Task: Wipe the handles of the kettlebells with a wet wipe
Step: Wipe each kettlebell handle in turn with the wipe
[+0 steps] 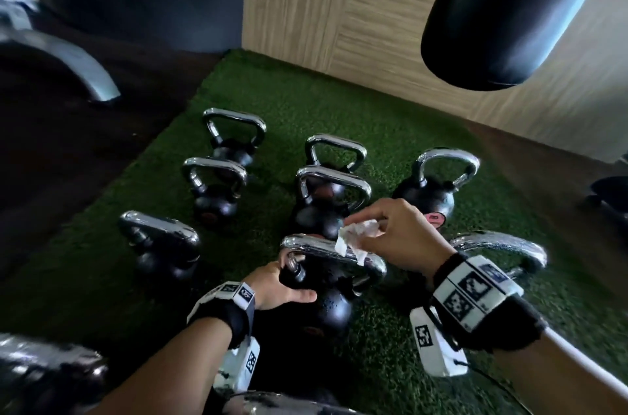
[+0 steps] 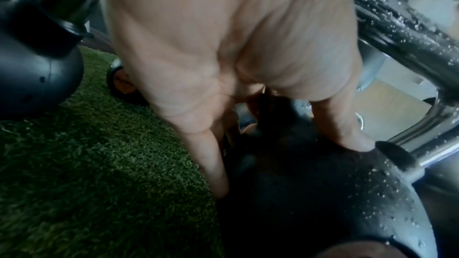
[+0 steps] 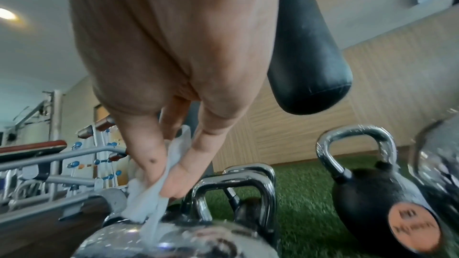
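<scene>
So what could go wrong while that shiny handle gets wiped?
The handle is beaded with water, so the wet wipe, pinched by the right hand, might skid off. The left hand steadies the kettlebell right under that handle; a slip could bump its fingers. The neighbouring kettlebells stand close, so knuckles might knock them.

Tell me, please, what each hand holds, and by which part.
The right hand pinches the wet wipe by its upper part, its lower end on the handle of the nearest kettlebell. The left hand grips that kettlebell's body beside the handle's left base.
</scene>
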Available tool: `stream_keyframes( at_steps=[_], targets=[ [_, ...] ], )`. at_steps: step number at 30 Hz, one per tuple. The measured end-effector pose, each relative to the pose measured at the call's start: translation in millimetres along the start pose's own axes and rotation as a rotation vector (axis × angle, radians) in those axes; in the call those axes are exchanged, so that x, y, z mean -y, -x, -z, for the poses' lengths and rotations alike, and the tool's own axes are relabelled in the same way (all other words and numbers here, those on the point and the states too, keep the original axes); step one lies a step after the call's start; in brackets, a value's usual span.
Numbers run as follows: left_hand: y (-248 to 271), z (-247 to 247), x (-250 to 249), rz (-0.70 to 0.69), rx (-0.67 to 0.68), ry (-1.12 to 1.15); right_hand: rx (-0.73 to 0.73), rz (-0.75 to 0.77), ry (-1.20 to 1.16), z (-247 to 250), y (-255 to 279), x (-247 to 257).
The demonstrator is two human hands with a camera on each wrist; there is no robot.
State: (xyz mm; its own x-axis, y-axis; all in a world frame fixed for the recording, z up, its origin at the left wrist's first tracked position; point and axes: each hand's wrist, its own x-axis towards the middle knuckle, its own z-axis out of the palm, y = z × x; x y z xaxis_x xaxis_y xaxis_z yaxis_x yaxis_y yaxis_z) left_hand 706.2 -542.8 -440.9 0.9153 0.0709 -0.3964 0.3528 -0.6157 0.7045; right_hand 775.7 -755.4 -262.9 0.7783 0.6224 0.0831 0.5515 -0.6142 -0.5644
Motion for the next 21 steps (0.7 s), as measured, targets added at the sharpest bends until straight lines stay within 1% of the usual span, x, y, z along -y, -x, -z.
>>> stream_keyframes(
  at_steps=[3,6,8,10,12,18,21],
  targets=[
    [-0.3,-1.1,-2.1,-0.007,-0.037,0.003,0.154,0.083,0.19,7.8,-19.7,9.8],
    [-1.1,-3.8,-3.6,0.019,-0.079,-0.003,0.337,0.084,0.23,11.5,-39.5,19.4],
    [-0.3,-7.6,-2.6,0.054,-0.103,0.062,0.377,0.098,0.324,6.8,-44.8,22.0],
    [2.7,-12.3,-3.5,0.087,-0.113,0.22,0.321,0.126,0.389,0.1,-44.1,18.7],
    [5.6,-14.8,-5.4,0.108,-0.117,0.296,0.255,0.137,0.37,-4.4,-39.9,11.6],
    [11.8,-14.4,-5.8,0.123,-0.098,0.385,0.09,0.202,0.312,-12.9,-11.4,-9.0],
    [14.8,-15.8,-2.3,0.093,-0.113,0.395,0.042,0.231,0.308,-20.8,-1.8,-9.0]
  ],
)
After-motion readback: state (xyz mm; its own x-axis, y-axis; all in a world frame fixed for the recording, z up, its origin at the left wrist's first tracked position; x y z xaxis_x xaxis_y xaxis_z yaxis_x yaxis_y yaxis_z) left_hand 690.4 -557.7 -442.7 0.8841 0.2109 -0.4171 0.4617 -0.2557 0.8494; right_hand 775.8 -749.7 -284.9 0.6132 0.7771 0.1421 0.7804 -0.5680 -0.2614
